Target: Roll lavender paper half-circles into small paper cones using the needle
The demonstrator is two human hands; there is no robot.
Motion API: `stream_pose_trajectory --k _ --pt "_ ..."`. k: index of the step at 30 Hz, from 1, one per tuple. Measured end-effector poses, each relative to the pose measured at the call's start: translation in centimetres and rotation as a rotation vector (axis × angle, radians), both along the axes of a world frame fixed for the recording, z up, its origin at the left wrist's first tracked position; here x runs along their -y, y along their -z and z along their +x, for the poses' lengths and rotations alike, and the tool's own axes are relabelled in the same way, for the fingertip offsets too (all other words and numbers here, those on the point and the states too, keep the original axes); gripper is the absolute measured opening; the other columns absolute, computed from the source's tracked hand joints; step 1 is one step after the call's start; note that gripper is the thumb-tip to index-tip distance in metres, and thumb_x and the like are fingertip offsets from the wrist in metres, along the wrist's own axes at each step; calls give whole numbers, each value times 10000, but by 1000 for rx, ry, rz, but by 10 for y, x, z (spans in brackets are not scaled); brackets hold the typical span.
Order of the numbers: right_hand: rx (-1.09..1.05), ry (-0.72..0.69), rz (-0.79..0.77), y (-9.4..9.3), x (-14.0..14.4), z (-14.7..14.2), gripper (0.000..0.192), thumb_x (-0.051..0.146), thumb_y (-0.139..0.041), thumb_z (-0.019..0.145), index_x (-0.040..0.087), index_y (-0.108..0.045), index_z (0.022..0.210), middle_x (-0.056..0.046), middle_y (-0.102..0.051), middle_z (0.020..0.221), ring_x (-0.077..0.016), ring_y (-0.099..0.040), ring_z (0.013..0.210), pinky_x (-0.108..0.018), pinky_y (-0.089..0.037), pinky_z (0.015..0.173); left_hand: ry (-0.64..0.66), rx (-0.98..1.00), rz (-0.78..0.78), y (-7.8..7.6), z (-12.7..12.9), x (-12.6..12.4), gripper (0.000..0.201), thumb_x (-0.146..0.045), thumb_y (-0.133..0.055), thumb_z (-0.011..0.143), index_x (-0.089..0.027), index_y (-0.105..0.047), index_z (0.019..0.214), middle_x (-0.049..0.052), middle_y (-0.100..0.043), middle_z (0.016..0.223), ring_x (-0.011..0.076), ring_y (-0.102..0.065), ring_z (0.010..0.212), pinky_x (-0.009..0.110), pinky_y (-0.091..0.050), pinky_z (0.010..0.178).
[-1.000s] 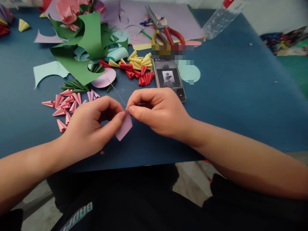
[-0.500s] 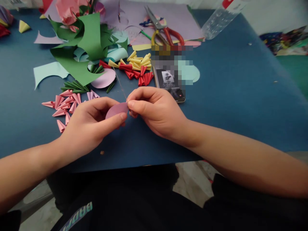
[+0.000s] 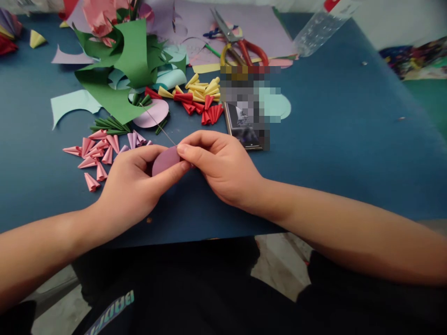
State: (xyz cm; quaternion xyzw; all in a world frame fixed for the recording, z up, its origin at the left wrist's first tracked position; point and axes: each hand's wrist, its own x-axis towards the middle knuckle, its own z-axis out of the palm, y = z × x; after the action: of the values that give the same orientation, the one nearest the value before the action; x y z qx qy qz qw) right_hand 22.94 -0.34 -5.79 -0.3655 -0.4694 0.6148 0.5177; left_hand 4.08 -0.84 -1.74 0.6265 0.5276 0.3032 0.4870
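Note:
A purple paper disc (image 3: 165, 161) is pinched in my left hand (image 3: 134, 184), with the thumb along its near edge. My right hand (image 3: 216, 170) is closed at the disc's right edge, gripping a thin straight stick (image 3: 159, 124) that points up and to the left. The fingertips of both hands meet there and hide the stick's lower end. Pink paper cones (image 3: 92, 181) lie left of my left hand. Purple paper cones (image 3: 132, 139) are just beyond it. A paler purple disc (image 3: 153, 113) rests farther back on the table.
On the blue table (image 3: 331, 149) are green paper cones (image 3: 110, 124), yellow cones (image 3: 209, 87), red cones (image 3: 211, 114), green paper scraps (image 3: 134, 56), scissors (image 3: 226, 30), a partly blurred phone (image 3: 242, 123), light blue discs (image 3: 281, 106) and a clear bottle (image 3: 316, 35).
My right hand has shifted slightly left, and the stick has tilted farther to the left. The purple disc has turned a little between my hands. The phone's screen picture differs.

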Motion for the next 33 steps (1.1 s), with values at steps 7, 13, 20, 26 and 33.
stream_pose_trajectory --k 7,13,20,26,33 --pt "-37 -66 -29 1 0 -1 320 460 -947 907 196 -766 895 24 -738 811 -132 -669 764 -263 -610 746 46 131 -90 3 0 -3 366 -479 -976 829 -221 -718 857 -8 -709 708 155 -595 631 255 -447 539" --pt "-39 -39 7 -1 -2 2 308 380 -988 862 181 -752 866 37 -716 777 -113 -651 743 -243 -589 738 100 104 -124 3 -4 -5 312 -452 -957 832 -240 -741 905 -15 -658 733 149 -551 593 258 -416 476" --pt "110 24 35 -9 -2 5 329 428 -957 894 199 -725 854 28 -716 789 -134 -677 786 -275 -622 794 82 34 -5 2 -5 -5 259 -455 -866 888 -232 -736 894 0 -678 753 179 -596 663 295 -434 557" --pt "156 -36 154 -9 -5 13 326 481 -987 878 202 -834 950 -1 -770 889 -150 -706 826 -287 -634 799 121 141 -65 3 -10 -8 208 -393 -852 917 -212 -767 863 18 -725 786 182 -626 727 296 -468 639" --pt "147 -43 214 -15 -4 17 241 408 -999 886 202 -874 898 0 -759 846 -147 -705 816 -288 -646 815 136 108 -42 2 -14 -9 221 -418 -858 924 -228 -781 843 21 -736 794 195 -642 746 315 -459 635"
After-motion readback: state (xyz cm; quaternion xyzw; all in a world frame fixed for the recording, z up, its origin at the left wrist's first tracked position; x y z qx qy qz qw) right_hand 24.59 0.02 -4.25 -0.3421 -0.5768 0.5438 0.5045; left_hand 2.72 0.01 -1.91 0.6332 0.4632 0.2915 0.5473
